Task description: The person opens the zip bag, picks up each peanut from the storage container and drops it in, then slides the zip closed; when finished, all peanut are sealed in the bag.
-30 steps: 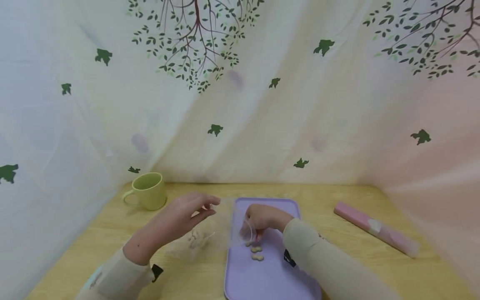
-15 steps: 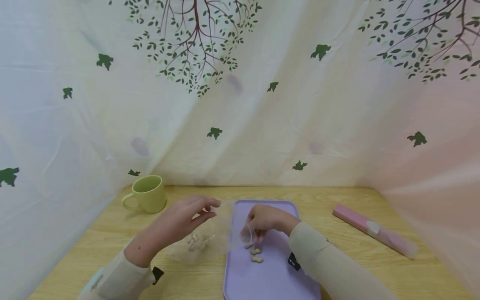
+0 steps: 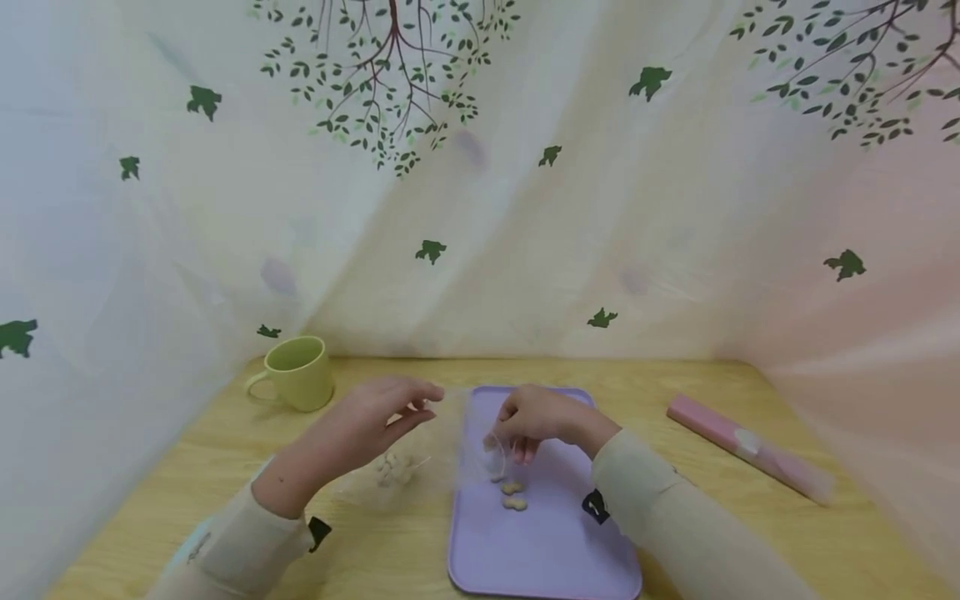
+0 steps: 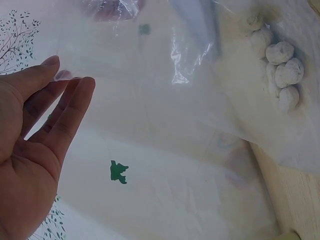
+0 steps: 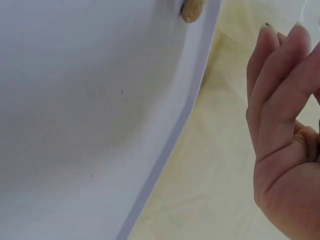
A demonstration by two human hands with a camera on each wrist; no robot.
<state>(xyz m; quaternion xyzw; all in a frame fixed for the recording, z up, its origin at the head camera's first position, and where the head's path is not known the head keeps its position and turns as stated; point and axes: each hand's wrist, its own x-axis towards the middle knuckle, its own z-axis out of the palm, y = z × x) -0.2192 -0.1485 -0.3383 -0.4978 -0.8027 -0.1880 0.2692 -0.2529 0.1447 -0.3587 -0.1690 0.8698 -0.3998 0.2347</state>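
A clear plastic bag (image 4: 192, 107) is stretched between my two hands, with several peanuts (image 4: 289, 73) gathered in its left part. My left hand (image 3: 367, 421) pinches one edge of the film between thumb and fingertips. At the other side my right hand (image 3: 547, 415) pinches the rim of the bag's mouth, above the purple tray (image 3: 547, 550); its thumb is mostly hidden. Under that mouth, a few loose peanuts (image 3: 514, 503) lie in a short column on the tray. One peanut (image 5: 192, 10) shows by the tray's edge in the right wrist view.
A green mug (image 3: 300, 375) stands at the back left, handle to the left. On the right of the wooden table (image 3: 375, 558) lies a pink roll (image 3: 750, 446) with a pale band. A printed curtain (image 3: 510, 250) hangs behind and at both sides.
My right hand has lifted slightly and shifted right, away from the peanuts on the tray, and its fingers look less bunched. The left hand keeps its hold on the bag. The head view tilts slightly.
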